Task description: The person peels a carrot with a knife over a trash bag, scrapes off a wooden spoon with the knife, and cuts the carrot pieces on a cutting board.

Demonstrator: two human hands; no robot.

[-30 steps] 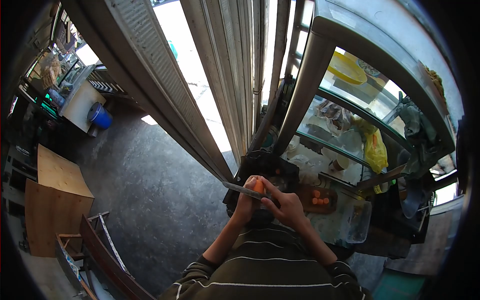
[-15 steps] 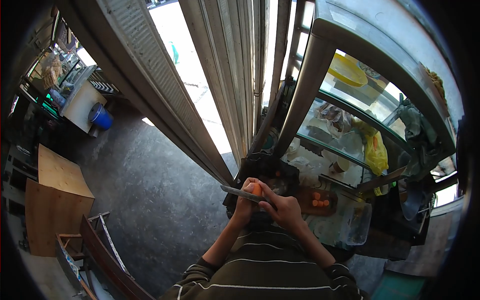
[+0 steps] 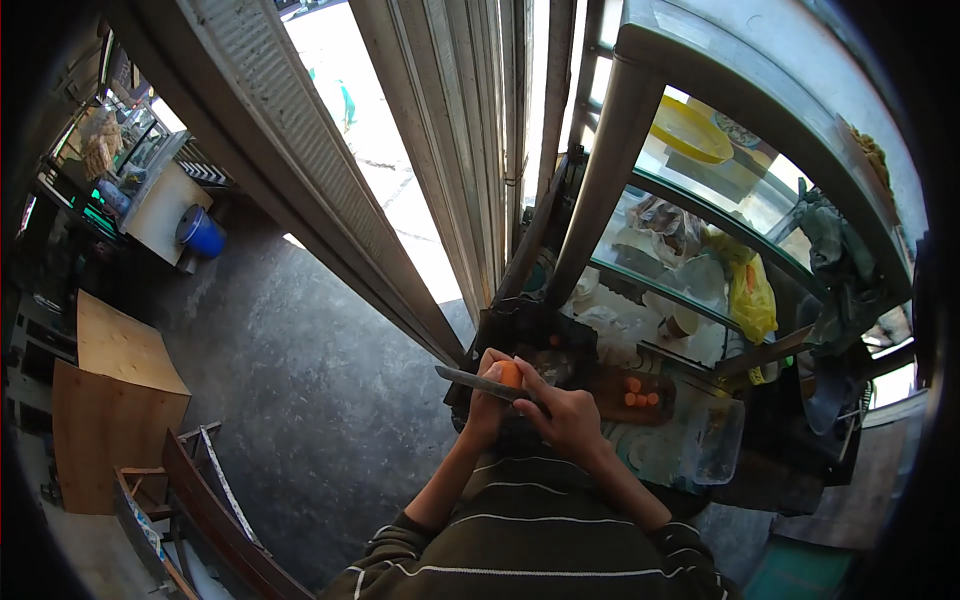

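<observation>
An orange carrot piece (image 3: 511, 374) is held in front of my body, gripped by my left hand (image 3: 486, 408), whose fingers wrap round it. My right hand (image 3: 566, 414) is closed on a knife (image 3: 468, 380); the handle is hidden in my fingers. The blade points left and lies across the near side of the carrot. My right thumb and fingers are close to the carrot too. To the right, several cut carrot pieces (image 3: 634, 392) rest on a brown wooden board (image 3: 600, 392).
A black plastic bag (image 3: 520, 325) lies just beyond my hands. Right of the board is a clear plastic container (image 3: 718, 440). A glass display case (image 3: 640, 130) with a yellow bag (image 3: 750, 295) rises at the right. Metal shutter panels (image 3: 430, 130) stand ahead; a blue bucket (image 3: 203, 233) is far left.
The carrot's end faces up a little more, and the knife blade has shifted slightly left with my hands. The view has tilted a little. Both hands keep their grip.
</observation>
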